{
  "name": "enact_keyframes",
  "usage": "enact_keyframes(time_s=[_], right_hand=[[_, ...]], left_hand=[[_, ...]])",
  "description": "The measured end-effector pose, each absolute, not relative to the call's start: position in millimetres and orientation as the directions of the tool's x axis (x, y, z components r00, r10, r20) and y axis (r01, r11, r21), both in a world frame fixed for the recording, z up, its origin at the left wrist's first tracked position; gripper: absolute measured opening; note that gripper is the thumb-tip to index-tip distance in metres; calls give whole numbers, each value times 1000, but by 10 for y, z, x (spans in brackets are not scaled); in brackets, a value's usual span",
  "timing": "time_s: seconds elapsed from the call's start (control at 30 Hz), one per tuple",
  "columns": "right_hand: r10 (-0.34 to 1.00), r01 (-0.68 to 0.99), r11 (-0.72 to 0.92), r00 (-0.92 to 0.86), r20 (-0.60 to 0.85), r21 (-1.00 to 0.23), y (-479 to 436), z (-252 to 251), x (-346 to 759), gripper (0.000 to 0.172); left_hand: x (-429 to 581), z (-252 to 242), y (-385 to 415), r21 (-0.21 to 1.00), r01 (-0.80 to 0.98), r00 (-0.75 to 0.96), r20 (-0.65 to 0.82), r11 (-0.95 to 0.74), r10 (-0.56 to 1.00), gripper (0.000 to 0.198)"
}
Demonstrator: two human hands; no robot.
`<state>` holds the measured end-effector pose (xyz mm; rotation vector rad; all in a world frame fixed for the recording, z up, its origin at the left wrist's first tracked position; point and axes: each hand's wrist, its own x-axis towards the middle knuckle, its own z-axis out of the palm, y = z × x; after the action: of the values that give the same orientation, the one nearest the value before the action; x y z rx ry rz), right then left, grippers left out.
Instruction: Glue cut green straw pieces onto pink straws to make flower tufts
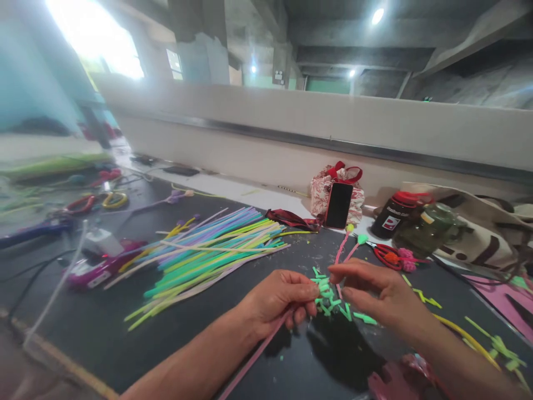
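My left hand (287, 300) is closed with thumb and fingers pinched around a pink pipe cleaner (260, 353), which trails down toward the bottom edge. A bit of bright green shows at its fingertips. My right hand (378, 286) is just to the right, thumb and fingers apart, with nothing visible between them. Short bent green pipe cleaner pieces (328, 303) lie on the dark table (233, 355) beneath and between both hands. Behind the right fingers, a twisted pink stem (342, 247) with a yellow-green tip and another with a green tip (362, 239) lie on the table.
A bundle of coloured pipe cleaners (208, 255) spreads at left, near a purple power strip (106, 264). At the back stand a phone (338, 205), a patterned bag (320, 186), a black bottle (393, 216) and a greenish jar (433, 228). Red-handled pliers (385, 255) lie right.
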<state>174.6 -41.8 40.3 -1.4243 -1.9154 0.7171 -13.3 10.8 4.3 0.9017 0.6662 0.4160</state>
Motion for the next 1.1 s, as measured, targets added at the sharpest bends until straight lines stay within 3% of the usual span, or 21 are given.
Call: enact_keyframes(time_s=[0.2, 0.6, 1.1], right_hand=[[967, 558, 198, -248, 66, -806, -466, 371, 1596, 45], [964, 539, 203, -254, 71, -817, -387, 385, 1527, 14], [970, 562, 228, -199, 138, -795, -383, 352, 1512, 17]], left_hand=[[-110, 8, 86, 744, -129, 794, -318, 655, 518, 16], [-131, 23, 96, 751, -107, 778, -345, 652, 525, 15], [-119, 37, 76, 766, -128, 771, -323, 630, 550, 17]])
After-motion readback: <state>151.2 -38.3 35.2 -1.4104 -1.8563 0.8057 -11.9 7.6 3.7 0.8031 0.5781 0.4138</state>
